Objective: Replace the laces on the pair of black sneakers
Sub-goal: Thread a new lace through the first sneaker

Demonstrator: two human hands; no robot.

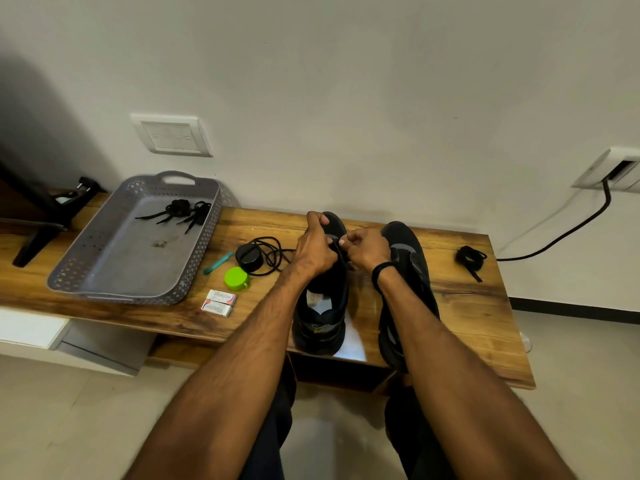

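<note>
Our left hand (pixel 317 251) grips the forepart of the black low-top sneaker (pixel 322 306) standing on the wooden desk (pixel 467 306), heel at its front edge, while our right hand (pixel 369 251) pinches its thin black lace (pixel 341 256), which we should pull snug and untwisted.

Nothing here can be read. The 2 small white boxes (pixel 218 303) on the surface (pixel 460 299) carry coloured print that is too small and blurred to make out. A pale label (pixel 314 299) inside the open sneaker (pixel 320 341) and a yellowish tag (pixel 317 330) at its heel are equally illegible.
</note>
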